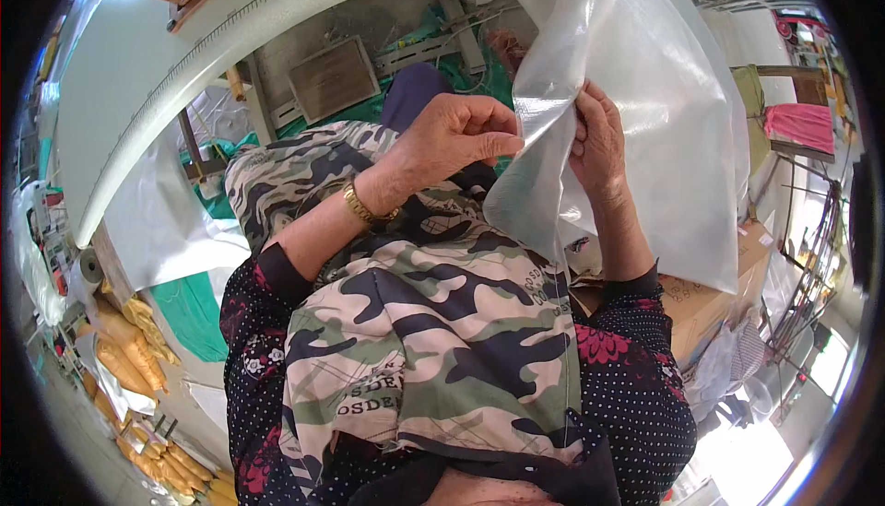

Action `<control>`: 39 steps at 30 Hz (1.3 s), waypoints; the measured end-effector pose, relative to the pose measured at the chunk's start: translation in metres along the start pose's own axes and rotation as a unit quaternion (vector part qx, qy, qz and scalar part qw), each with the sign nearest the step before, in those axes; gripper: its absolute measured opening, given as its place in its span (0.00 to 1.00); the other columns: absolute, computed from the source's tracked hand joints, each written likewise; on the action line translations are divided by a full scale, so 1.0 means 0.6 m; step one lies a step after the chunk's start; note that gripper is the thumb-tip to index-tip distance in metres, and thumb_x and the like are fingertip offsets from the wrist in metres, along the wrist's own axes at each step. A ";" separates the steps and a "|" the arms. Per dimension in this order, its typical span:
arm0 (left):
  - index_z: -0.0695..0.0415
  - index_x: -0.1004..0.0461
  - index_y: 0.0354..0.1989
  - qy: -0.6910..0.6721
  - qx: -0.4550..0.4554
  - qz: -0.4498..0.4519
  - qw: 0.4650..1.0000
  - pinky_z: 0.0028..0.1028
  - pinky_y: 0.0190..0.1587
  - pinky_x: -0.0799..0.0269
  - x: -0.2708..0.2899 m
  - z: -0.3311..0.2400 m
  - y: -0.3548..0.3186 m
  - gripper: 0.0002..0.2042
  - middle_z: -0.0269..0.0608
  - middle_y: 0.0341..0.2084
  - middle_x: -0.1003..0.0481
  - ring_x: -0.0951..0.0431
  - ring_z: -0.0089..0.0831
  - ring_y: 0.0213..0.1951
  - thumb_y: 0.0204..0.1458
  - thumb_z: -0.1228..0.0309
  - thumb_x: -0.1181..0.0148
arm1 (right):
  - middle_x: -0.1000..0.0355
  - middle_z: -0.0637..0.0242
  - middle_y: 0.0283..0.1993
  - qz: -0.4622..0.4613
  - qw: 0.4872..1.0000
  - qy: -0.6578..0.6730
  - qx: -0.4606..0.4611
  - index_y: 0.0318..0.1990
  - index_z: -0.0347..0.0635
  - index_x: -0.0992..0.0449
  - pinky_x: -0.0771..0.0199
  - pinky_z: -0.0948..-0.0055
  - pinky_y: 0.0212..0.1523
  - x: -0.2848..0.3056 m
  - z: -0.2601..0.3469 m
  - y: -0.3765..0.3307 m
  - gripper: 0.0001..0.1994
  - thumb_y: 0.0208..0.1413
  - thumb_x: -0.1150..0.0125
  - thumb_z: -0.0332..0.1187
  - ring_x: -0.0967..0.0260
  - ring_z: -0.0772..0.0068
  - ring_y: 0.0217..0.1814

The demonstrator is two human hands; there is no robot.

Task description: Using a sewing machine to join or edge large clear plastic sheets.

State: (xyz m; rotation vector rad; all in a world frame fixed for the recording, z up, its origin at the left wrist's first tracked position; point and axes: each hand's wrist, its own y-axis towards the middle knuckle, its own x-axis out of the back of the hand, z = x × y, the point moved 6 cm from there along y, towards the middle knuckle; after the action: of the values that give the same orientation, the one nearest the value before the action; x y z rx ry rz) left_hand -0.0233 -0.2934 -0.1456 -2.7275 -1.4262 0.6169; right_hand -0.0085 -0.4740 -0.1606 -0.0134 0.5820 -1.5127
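Note:
A large translucent plastic sheet [654,137] hangs from the table's edge at the upper right and falls in folds in front of me. My right hand [599,142] is closed round a gathered fold of it, with the fingers curled behind the plastic. To its left, my left hand [461,133] is closed, thumb and forefinger together at the sheet's left edge. A gold watch [364,204] sits on my left wrist. A camouflage apron [433,322] covers my lap. A red spot of light shows on the plastic near the top.
A white table [138,73] with a curved-looking ruled edge runs across the upper left. Below it, a brown framed board [332,77] lies by green cloth. A cardboard box [705,317] stands at the right, near a pink cloth [799,126]. Yellow-orange bundles [124,358] lie at the left.

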 end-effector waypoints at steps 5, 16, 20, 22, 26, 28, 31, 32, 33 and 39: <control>0.63 0.23 0.39 -0.031 0.043 -0.015 0.998 0.18 0.33 0.26 0.008 0.019 -0.009 0.09 0.34 0.29 0.22 0.24 0.18 0.30 0.58 0.70 0.40 | 0.42 0.85 0.19 0.037 0.996 0.084 0.010 0.49 0.32 0.30 0.52 0.94 0.12 -0.019 -0.021 -0.009 0.14 0.64 0.55 0.32 0.54 0.98 0.15; 0.62 0.25 0.41 -0.123 0.040 -0.009 0.992 0.18 0.33 0.27 0.007 0.033 -0.014 0.09 0.31 0.29 0.24 0.25 0.17 0.30 0.58 0.69 0.40 | 0.28 0.71 0.36 -0.027 0.991 -0.063 0.115 0.44 0.36 0.27 0.33 0.83 0.37 -0.018 -0.035 -0.019 0.12 0.64 0.54 0.34 0.35 0.85 0.34; 0.60 0.25 0.41 -0.107 0.018 -0.032 0.994 0.16 0.32 0.30 0.004 0.047 -0.012 0.08 0.28 0.30 0.25 0.27 0.15 0.30 0.57 0.70 0.40 | 0.30 0.74 0.35 -0.031 0.970 -0.176 0.168 0.41 0.38 0.27 0.37 0.84 0.38 -0.033 -0.047 -0.034 0.10 0.64 0.53 0.32 0.38 0.87 0.36; 0.60 0.24 0.41 -0.133 0.030 -0.059 0.989 0.16 0.33 0.29 0.006 0.053 -0.012 0.08 0.28 0.32 0.24 0.26 0.14 0.32 0.57 0.70 0.39 | 0.31 0.76 0.34 0.003 0.956 -0.227 0.184 0.38 0.36 0.28 0.37 0.84 0.38 -0.053 -0.050 -0.039 0.08 0.64 0.53 0.30 0.38 0.85 0.36; 0.59 0.24 0.37 -0.075 -0.051 -0.160 0.983 0.16 0.31 0.30 0.033 0.027 -0.017 0.06 0.27 0.28 0.24 0.26 0.13 0.31 0.55 0.71 0.37 | 0.29 0.69 0.30 0.002 0.880 -0.452 0.144 0.37 0.35 0.28 0.33 0.80 0.35 -0.071 -0.036 -0.044 0.08 0.63 0.51 0.30 0.35 0.81 0.32; 0.60 0.26 0.33 0.007 -0.037 -0.178 0.983 0.17 0.29 0.32 0.049 0.016 -0.027 0.06 0.26 0.25 0.26 0.29 0.12 0.28 0.55 0.71 0.37 | 0.29 0.66 0.29 -0.026 0.858 -0.451 0.247 0.36 0.35 0.28 0.33 0.78 0.32 -0.089 -0.005 -0.065 0.07 0.62 0.49 0.30 0.34 0.80 0.30; 0.62 0.29 0.28 0.169 -0.088 -0.192 0.963 0.19 0.26 0.36 0.055 -0.012 -0.027 0.09 0.27 0.19 0.30 0.34 0.12 0.25 0.53 0.72 0.36 | 0.28 0.62 0.28 -0.019 0.804 -0.464 0.373 0.34 0.36 0.28 0.33 0.73 0.27 -0.129 0.027 -0.092 0.07 0.56 0.38 0.30 0.34 0.77 0.28; 0.62 0.31 0.26 0.248 -0.154 -0.192 0.937 0.20 0.24 0.38 0.050 -0.030 -0.028 0.10 0.28 0.18 0.31 0.36 0.13 0.23 0.53 0.72 0.36 | 0.29 0.62 0.28 -0.002 0.773 -0.529 0.351 0.33 0.36 0.28 0.33 0.73 0.27 -0.143 0.024 -0.094 0.09 0.53 0.35 0.31 0.33 0.76 0.27; 0.62 0.31 0.26 0.250 -0.157 -0.191 0.936 0.20 0.24 0.38 0.051 -0.035 -0.027 0.10 0.28 0.18 0.31 0.36 0.13 0.23 0.53 0.72 0.36 | 0.29 0.62 0.28 0.018 0.736 -0.591 0.329 0.32 0.36 0.28 0.33 0.72 0.27 -0.156 0.021 -0.092 0.10 0.51 0.33 0.31 0.33 0.75 0.27; 0.61 0.30 0.25 0.311 -0.158 -0.133 0.928 0.24 0.22 0.38 0.047 -0.060 -0.043 0.09 0.37 0.14 0.34 0.35 0.20 0.19 0.51 0.73 0.37 | 0.29 0.62 0.28 0.102 0.814 -0.522 0.232 0.30 0.37 0.27 0.31 0.67 0.30 -0.171 0.008 -0.061 0.09 0.49 0.34 0.31 0.32 0.65 0.28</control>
State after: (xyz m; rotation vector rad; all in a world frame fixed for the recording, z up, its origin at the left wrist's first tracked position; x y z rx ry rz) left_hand -0.0166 -0.2497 -0.1176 -2.4852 -1.7503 -0.4922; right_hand -0.0355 -0.3826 -0.1075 -0.3712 -0.6607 -1.1665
